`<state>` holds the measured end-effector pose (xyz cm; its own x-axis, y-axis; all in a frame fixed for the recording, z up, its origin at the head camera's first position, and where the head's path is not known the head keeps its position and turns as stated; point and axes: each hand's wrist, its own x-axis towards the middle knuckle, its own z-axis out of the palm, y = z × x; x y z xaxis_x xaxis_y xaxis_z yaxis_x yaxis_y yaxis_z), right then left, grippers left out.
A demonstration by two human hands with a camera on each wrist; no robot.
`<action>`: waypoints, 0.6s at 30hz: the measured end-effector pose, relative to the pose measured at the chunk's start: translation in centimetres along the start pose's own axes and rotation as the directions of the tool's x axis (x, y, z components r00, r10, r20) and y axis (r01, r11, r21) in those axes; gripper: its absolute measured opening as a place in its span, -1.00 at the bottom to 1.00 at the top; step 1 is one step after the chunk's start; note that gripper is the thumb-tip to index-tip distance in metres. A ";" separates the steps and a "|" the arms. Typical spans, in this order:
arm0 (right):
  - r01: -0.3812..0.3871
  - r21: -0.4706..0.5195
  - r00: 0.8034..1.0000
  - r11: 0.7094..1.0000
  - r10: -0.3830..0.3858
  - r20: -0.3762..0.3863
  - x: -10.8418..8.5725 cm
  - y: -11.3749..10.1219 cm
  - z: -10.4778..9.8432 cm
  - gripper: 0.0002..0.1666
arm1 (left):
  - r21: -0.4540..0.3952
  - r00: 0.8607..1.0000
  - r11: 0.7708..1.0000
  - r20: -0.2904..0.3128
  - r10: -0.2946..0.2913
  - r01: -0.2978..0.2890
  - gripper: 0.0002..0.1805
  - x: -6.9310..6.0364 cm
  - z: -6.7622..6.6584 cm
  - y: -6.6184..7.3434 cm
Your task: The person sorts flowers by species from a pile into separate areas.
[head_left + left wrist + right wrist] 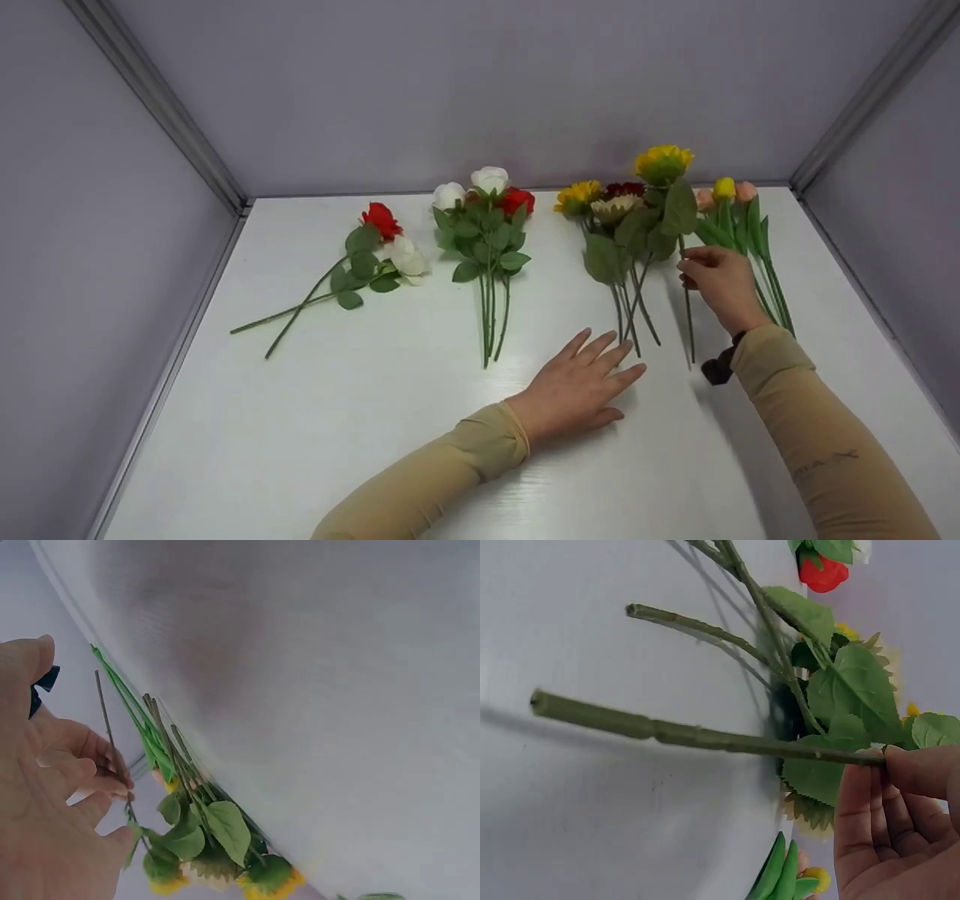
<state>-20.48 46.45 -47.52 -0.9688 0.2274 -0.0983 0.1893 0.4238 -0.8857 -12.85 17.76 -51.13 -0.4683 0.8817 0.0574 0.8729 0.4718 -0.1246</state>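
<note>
My right hand [721, 283] pinches the stem of a yellow sunflower [664, 163] between thumb and fingers. In the right wrist view the stem [727, 741] juts from the fingertips, its cut end above the table. Beside it lies a bunch with another yellow sunflower [577, 196], a cream flower [616, 210] and a dark red flower [624, 189], stems crossing. Close to those stem ends is my left hand [576, 390], fingers spread and holding nothing. Tulips [724, 189], yellow and pink, lie partly hidden behind the right hand and wrist.
At the middle back of the white table [360, 450] lies a bunch of white and red roses [491, 180]. Farther left, a red rose [382, 220] and a white rose [407, 256] have crossed stems. Grey walls [480, 90] enclose the back and sides.
</note>
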 end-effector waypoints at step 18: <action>-0.035 -0.057 0.999 0.998 0.037 0.038 0.8 1.2 1.9 -0.47 | -0.045 0.999 0.999 0.038 0.006 -0.005 -0.23 -0.3 0.6 0.5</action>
<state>-21.33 45.51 -49.52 -0.9666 0.2091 -0.1483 0.2318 0.4652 -0.8543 -12.35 17.76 -51.83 -0.4677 0.8837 0.0191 0.8803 0.4676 -0.0806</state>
